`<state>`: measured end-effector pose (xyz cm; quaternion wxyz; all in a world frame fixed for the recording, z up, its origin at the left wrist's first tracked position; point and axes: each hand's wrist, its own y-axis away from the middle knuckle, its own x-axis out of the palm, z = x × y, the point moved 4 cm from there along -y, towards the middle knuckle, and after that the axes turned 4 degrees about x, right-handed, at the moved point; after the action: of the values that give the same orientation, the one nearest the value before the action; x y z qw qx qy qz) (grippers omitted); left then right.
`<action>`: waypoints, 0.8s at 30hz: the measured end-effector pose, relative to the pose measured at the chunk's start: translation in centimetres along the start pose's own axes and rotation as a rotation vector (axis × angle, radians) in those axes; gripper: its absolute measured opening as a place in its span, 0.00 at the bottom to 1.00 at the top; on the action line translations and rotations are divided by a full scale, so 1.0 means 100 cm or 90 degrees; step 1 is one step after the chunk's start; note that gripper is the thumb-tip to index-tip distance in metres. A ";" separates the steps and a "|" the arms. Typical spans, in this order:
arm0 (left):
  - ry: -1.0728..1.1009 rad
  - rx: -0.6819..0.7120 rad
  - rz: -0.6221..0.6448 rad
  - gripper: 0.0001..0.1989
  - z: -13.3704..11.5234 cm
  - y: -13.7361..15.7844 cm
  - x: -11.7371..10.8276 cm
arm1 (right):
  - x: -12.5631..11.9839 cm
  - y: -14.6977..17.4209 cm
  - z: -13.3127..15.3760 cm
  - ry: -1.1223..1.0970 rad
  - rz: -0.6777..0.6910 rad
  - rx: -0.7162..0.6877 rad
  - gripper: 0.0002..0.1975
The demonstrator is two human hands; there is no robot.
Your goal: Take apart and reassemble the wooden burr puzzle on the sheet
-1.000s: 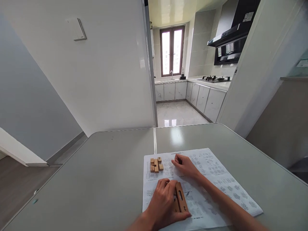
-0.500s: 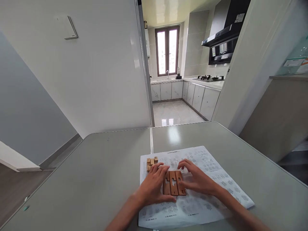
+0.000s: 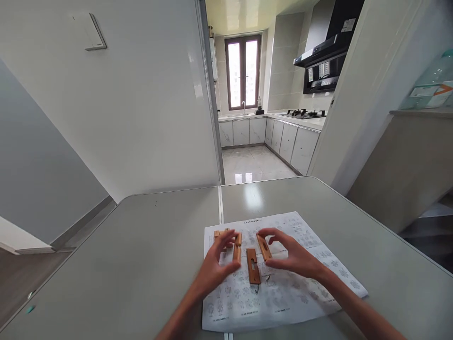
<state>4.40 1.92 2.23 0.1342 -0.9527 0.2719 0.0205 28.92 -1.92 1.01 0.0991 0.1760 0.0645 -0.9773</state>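
Observation:
Between the thumb and fingers of my left hand is a notched brown wooden puzzle piece, held on edge. My right hand pinches a second wooden puzzle piece, tilted, with a slot in its face. A third notched piece lies flat on the printed instruction sheet, between and just below both hands. Behind my left fingers sit several paler small wooden blocks, partly hidden.
The sheet lies on a grey-green table with a pale seam down its middle. A wall stands beyond the table's left part. Through a doorway there are kitchen cabinets. A large bottle rests on a ledge at right.
The three pieces lay side by side under my hands. Now the outer two are lifted, one in each hand, and moved apart; the middle one stays on the sheet.

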 end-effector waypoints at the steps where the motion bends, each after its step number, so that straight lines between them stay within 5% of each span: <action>1: 0.132 -0.023 -0.039 0.36 0.001 -0.002 0.001 | -0.001 -0.002 0.004 -0.068 -0.007 -0.012 0.30; 4: 0.462 -0.126 -0.107 0.30 0.004 -0.013 0.010 | 0.004 -0.012 0.011 -0.228 -0.024 -0.012 0.27; 8: 0.633 -0.180 -0.129 0.26 0.006 -0.032 0.012 | 0.012 -0.027 0.005 -0.307 -0.057 -0.001 0.24; 16: 0.531 -0.145 -0.246 0.16 0.028 -0.052 -0.003 | 0.017 -0.048 -0.015 -0.313 -0.131 0.028 0.28; 24: 0.446 -0.142 -0.238 0.24 0.031 -0.045 0.004 | 0.033 -0.042 -0.001 -0.360 -0.129 -0.019 0.25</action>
<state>7.22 6.21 0.28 -0.0695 -0.9438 0.1198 -0.3002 25.04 1.56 0.18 0.0174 -0.1121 0.0661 -0.9913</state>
